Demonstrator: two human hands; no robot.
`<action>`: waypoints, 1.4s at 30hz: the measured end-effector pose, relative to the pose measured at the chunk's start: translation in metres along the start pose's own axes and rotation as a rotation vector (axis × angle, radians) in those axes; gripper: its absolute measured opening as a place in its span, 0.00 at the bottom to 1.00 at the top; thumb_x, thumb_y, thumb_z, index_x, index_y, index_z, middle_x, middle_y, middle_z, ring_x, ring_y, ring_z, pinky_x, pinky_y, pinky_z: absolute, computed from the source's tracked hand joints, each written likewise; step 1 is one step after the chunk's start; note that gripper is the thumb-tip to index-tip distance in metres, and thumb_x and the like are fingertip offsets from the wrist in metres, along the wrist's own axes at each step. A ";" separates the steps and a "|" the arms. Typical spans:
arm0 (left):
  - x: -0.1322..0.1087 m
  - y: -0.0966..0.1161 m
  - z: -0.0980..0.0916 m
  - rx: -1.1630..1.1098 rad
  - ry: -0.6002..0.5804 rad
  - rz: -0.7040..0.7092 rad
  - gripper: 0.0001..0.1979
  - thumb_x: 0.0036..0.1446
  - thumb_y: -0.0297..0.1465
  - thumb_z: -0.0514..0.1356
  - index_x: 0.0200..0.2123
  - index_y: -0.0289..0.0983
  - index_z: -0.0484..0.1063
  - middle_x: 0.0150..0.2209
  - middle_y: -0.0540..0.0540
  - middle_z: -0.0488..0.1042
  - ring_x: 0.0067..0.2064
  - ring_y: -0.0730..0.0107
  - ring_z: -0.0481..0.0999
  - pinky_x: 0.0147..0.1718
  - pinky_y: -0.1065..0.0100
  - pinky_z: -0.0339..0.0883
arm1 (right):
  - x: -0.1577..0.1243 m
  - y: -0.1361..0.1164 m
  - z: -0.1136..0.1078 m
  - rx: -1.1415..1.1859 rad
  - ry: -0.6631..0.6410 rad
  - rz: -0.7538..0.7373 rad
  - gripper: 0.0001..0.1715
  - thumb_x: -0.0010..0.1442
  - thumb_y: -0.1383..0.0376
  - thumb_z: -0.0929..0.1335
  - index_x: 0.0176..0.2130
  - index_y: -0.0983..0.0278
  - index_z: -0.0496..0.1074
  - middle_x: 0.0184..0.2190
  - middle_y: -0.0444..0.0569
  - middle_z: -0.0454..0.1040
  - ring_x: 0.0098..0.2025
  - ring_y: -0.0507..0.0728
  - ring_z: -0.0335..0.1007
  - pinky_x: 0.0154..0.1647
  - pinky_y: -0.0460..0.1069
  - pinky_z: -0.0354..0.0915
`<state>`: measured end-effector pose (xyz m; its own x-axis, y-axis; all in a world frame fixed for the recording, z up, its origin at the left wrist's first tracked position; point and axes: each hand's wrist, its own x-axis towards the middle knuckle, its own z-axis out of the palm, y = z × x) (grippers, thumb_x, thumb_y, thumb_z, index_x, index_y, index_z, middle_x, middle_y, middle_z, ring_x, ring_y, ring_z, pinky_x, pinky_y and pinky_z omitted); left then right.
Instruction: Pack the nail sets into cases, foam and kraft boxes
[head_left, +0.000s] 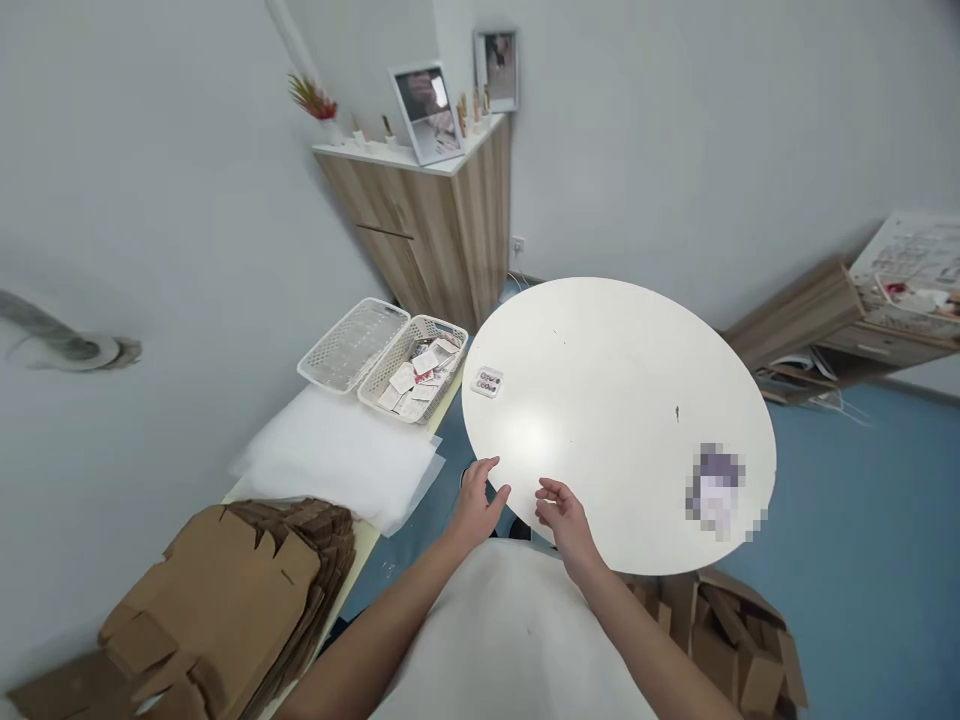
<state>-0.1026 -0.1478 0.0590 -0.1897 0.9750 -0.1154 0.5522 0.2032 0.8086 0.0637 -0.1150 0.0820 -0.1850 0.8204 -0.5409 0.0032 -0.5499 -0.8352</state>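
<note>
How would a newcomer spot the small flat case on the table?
Find the round white table. At its left edge, beyond the left hand, lies the small, pale, flat case. Unlike the filled white basket nearby, it shows two rows of dark purplish spots.

left forearm [386, 622] and right forearm [646, 632] are extended forward from the lower edge of view, both angled inward. left hand [478, 508] is held with fingers loosely bent, thumb spread away from them. right hand [567, 522] is held half-curled, fingers pointed left, toward its pair. the two hands are separated by a gap.
</note>
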 end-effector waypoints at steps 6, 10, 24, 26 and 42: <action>-0.021 0.001 -0.031 -0.003 0.076 -0.022 0.19 0.57 0.39 0.50 0.50 0.41 0.60 0.50 0.43 0.63 0.51 0.61 0.64 0.43 0.60 0.65 | -0.007 -0.019 0.013 -0.103 -0.207 -0.010 0.19 0.45 0.57 0.69 0.38 0.62 0.69 0.33 0.46 0.68 0.28 0.50 0.64 0.32 0.48 0.62; -0.037 -0.005 -0.054 0.004 0.122 -0.011 0.18 0.56 0.38 0.50 0.49 0.40 0.62 0.49 0.42 0.64 0.50 0.60 0.64 0.45 0.58 0.64 | -0.008 -0.024 0.032 -0.176 -0.322 -0.028 0.21 0.43 0.54 0.70 0.36 0.62 0.69 0.31 0.46 0.69 0.27 0.51 0.64 0.31 0.48 0.62; -0.110 -0.059 -0.131 0.075 0.203 0.024 0.15 0.54 0.34 0.53 0.46 0.41 0.65 0.45 0.44 0.68 0.49 0.62 0.66 0.48 0.59 0.61 | -0.029 0.012 0.116 -0.330 -0.592 -0.041 0.23 0.43 0.53 0.70 0.37 0.62 0.69 0.29 0.45 0.69 0.27 0.51 0.63 0.29 0.48 0.59; -0.118 -0.067 -0.137 0.075 0.184 0.006 0.15 0.54 0.34 0.53 0.46 0.41 0.65 0.45 0.43 0.68 0.49 0.62 0.66 0.48 0.60 0.61 | -0.033 0.018 0.127 -0.324 -0.603 -0.054 0.23 0.44 0.53 0.70 0.38 0.62 0.69 0.28 0.45 0.69 0.27 0.51 0.62 0.29 0.48 0.59; -0.115 -0.095 -0.150 -0.073 0.196 -0.162 0.17 0.52 0.36 0.54 0.46 0.40 0.65 0.46 0.43 0.68 0.46 0.62 0.69 0.45 0.61 0.63 | -0.016 0.026 0.187 -0.496 -0.676 0.018 0.23 0.46 0.54 0.69 0.40 0.63 0.69 0.33 0.47 0.70 0.34 0.52 0.65 0.37 0.49 0.61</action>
<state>-0.2553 -0.2924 0.0817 -0.4287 0.8928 -0.1386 0.4432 0.3415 0.8288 -0.1167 -0.1715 0.0872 -0.7296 0.4547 -0.5109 0.4147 -0.2998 -0.8591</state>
